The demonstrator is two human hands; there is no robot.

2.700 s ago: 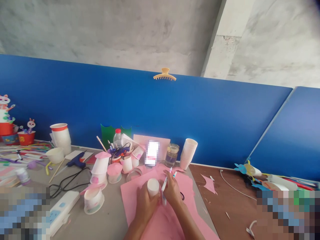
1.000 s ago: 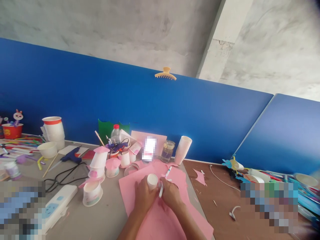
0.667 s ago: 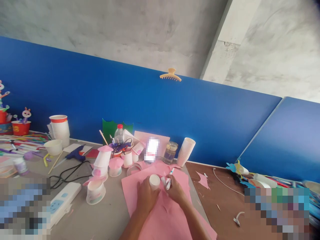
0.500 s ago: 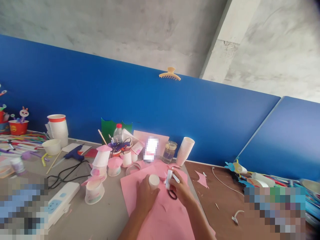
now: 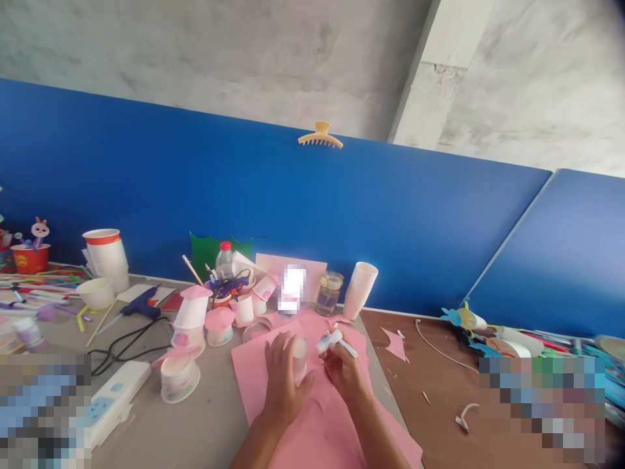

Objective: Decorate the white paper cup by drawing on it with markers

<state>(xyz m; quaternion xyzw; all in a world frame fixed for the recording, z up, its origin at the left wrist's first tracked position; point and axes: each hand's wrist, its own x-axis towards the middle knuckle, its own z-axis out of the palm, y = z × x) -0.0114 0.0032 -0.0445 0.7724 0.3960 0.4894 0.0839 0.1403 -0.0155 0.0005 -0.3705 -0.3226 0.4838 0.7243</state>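
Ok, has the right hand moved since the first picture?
Yes: the right hand has shifted a little to the right, judged against the jar standing beyond it.

Over pink paper point(image 5: 336, 417) on the desk point(image 5: 215, 423), the left hand point(image 5: 286, 384) spreads loosely around a white paper cup point(image 5: 299, 359); the right hand point(image 5: 346, 372) pinches a white marker point(image 5: 350, 350). Behind them stand a glass jar point(image 5: 329, 296) and stacked paper cups point(image 5: 360, 292).
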